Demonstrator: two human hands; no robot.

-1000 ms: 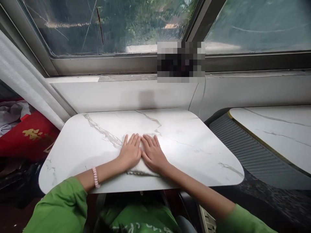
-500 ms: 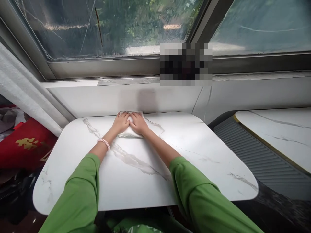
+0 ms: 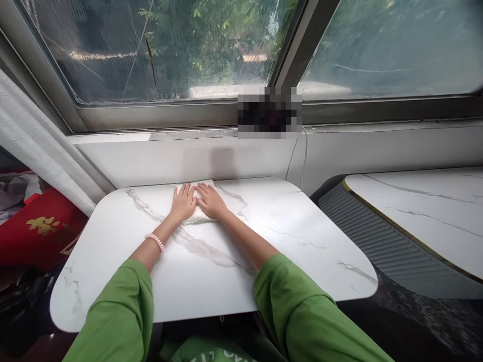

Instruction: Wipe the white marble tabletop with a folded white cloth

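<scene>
While pressing unclenched, flattened fingers of left hand [image 3: 183, 206] and right hand [image 3: 211, 203] onto white fabric cloth [image 3: 199, 216] near far edge of grey-veined white desk [image 3: 204, 289], seems mid-wipe, with unclear remainder.

It's white cloth [image 3: 199, 216] against white tabletop [image 3: 302, 271], streaked with grey-brown marble veining! Plain green sleeves [image 3: 121, 306], pink bracelet [image 3: 155, 241], red bag [image 3: 22, 246] flashing a gold emblem [image 3: 42, 225]; gold edging [image 3: 362, 202] trims the white, grey-veined second tabletop [image 3: 433, 198], beside a grey ribbed panel [image 3: 381, 251].
</scene>
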